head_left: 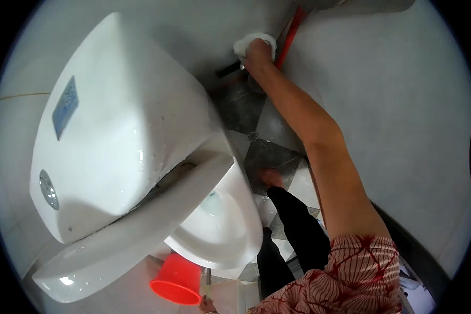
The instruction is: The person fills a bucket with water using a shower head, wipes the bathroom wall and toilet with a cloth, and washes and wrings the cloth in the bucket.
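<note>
My right hand (257, 56) reaches far up to the wall corner, its fingers closed on a bunched white cloth (241, 46). Just below that cloth, a dark bar-shaped piece (227, 70) sticks out near the wall. At the bottom edge, my left hand (208, 305) is partly cut off by the frame. Its fingers are closed around the lower end of a thin stick-like handle (208, 289); what the handle belongs to is hidden. Left of that hand is a red bucket (177, 280). A white toilet (254, 230) with its lid (136, 235) raised stands between my hands.
The toilet's tank (104, 131) fills the left side. A red pole (289, 39) leans in the corner by my right hand. Grey and white floor tiles (275, 152) lie under my bare foot (271, 178). A pale wall (397, 120) rises on the right.
</note>
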{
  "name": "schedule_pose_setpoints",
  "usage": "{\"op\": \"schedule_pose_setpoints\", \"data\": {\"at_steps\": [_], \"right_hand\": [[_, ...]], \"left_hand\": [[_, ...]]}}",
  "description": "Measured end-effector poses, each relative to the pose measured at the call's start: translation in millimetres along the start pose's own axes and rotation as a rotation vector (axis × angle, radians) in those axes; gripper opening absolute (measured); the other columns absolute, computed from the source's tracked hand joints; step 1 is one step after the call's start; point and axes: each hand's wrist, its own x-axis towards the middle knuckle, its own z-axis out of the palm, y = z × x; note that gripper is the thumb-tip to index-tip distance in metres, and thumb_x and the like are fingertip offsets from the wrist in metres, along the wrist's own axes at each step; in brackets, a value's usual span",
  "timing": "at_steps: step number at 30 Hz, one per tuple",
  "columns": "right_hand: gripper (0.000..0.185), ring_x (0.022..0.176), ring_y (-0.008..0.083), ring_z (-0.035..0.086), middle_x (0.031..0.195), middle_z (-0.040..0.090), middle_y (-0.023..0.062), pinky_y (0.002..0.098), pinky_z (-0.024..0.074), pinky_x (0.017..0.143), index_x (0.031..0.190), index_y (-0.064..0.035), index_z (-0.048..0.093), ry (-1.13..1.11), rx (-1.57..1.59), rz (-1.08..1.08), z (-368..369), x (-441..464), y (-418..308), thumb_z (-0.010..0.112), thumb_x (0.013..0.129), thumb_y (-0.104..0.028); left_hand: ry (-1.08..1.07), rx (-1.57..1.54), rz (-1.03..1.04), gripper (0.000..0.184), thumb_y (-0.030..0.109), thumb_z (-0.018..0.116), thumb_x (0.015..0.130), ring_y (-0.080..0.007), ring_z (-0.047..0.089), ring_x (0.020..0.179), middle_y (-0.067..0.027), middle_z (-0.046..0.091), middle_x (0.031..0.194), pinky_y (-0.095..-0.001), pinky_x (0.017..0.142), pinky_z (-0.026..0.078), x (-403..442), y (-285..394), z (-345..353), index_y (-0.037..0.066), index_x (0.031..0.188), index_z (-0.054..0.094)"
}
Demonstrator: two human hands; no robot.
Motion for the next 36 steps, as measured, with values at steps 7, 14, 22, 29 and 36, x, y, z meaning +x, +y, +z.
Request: {"op": "schedule_pose_setpoints", "data": {"at_steps": [7, 14, 22, 29, 36], "right_hand": [[0.020, 0.084, 0.0178, 0.057, 0.088, 0.059, 0.0083, 0.0292, 0.0456, 0.071, 0.087, -0.0054, 0.060, -0.397, -1.746, -0.361, 35.6, -93.5, -78.2, 0.058, 0.070, -0.015], [0.013, 0.075, 0.0232, 0.054, 0.085, 0.058, 0.0064, 0.0359, 0.0430, 0.062, 0.079, -0.0109, 0.062, -0.564, -1.820, -0.406, 85.3, -116.0, -0.7, 0.054, 0.070, -0.015], [0.016, 0.077, 0.0170, 0.055, 0.089, 0.059, 0.0008, 0.0322, 0.0421, 0.061, 0.086, -0.0146, 0.064, -0.514, -1.896, -0.513, 66.9, -97.8, 14.1, 0.052, 0.075, -0.017], [0.019, 0.086, 0.0202, 0.056, 0.090, 0.059, 0.0050, 0.0284, 0.0442, 0.070, 0.083, -0.0130, 0.063, -0.189, -1.727, -0.303, 49.9, -123.2, -109.6, 0.061, 0.066, -0.022], [0.012, 0.081, 0.0180, 0.057, 0.086, 0.059, 0.0032, 0.0280, 0.0453, 0.068, 0.080, -0.0124, 0.062, 0.014, -1.855, -0.568, -5.4, -77.1, -128.5, 0.055, 0.071, -0.016]], "left_hand": [[0.068, 0.030, 0.116, 0.030, 0.017, 0.053, 0.078, -0.0123, 0.044, 0.069, -0.0011, 0.050, 0.079, -0.0254, 0.061, 0.040, 7.2, -19.9, -9.3, 0.003, 0.104, 0.053], [0.080, -0.061, 0.076, 0.030, 0.017, 0.052, 0.080, -0.0126, 0.045, 0.069, -0.0037, 0.052, 0.079, -0.0254, 0.061, 0.041, 17.6, -25.3, -11.3, 0.004, 0.107, 0.052], [0.008, 0.062, 0.014, 0.030, 0.012, 0.051, 0.077, -0.0119, 0.049, 0.062, -0.0047, 0.054, 0.075, -0.0253, 0.054, 0.042, 4.8, 3.2, -13.2, 0.001, 0.105, 0.051], [0.046, -0.111, 0.013, 0.032, -0.002, 0.049, 0.068, -0.0125, 0.052, 0.059, -0.0065, 0.056, 0.066, -0.0243, 0.054, 0.042, -8.8, 28.2, -23.5, -0.003, 0.099, 0.054], [-0.054, -0.070, -0.148, 0.031, 0.003, 0.045, 0.074, -0.0091, 0.044, 0.049, -0.0023, 0.051, 0.064, -0.0208, 0.041, 0.034, 5.9, 32.7, -37.1, 0.002, 0.105, 0.052]]}}
